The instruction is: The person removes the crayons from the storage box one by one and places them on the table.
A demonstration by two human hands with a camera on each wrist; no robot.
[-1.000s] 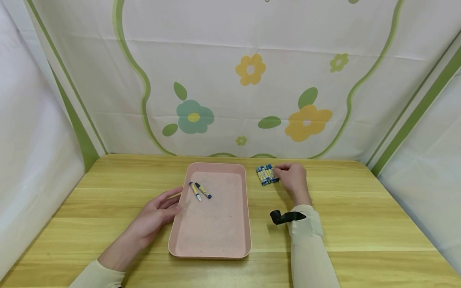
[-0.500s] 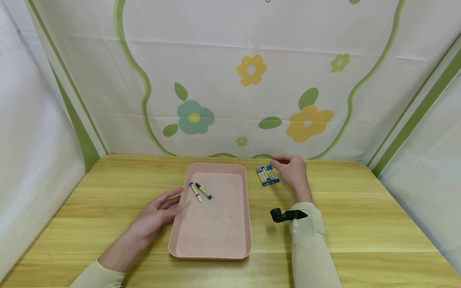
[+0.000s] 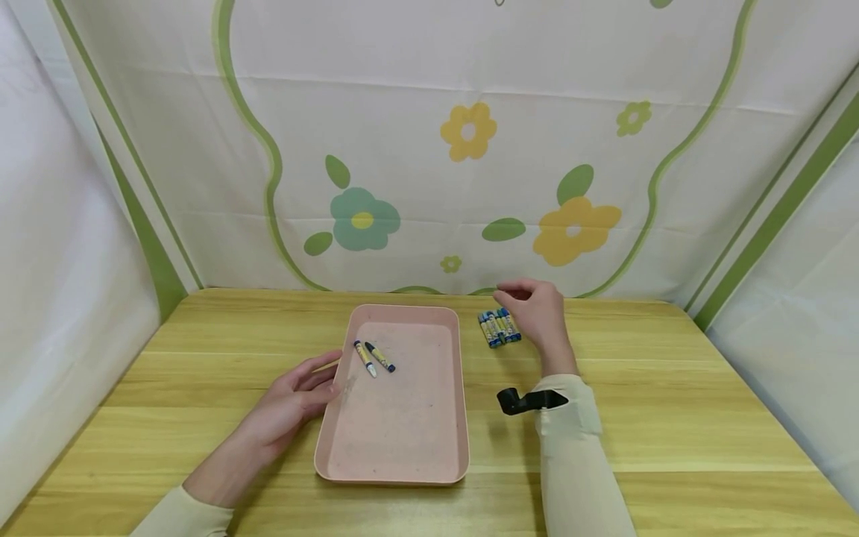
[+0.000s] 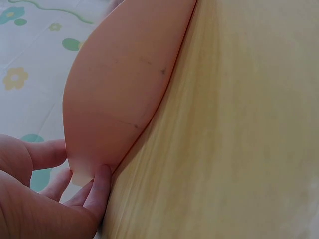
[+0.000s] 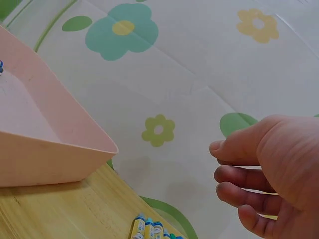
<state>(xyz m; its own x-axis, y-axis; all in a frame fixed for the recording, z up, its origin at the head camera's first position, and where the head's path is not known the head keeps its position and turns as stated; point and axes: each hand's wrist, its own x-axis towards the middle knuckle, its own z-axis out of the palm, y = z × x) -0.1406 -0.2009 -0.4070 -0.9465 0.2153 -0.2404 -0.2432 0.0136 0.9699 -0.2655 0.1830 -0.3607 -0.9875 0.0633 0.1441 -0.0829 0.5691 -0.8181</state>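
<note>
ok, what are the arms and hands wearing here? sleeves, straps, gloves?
Both hands are bare: no gloves, and no rings show. Left hand and right hand come out of long, close-fitting cream sleeves, the left sleeve and the right sleeve. A small black camera mount sits at the right cuff, on the wrist. No cables or markings are visible.

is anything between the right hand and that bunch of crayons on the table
Nothing visible does. The right hand hovers just above and beside the crayons, fingers loosely curled and holding nothing, with only bare table around them.
</note>
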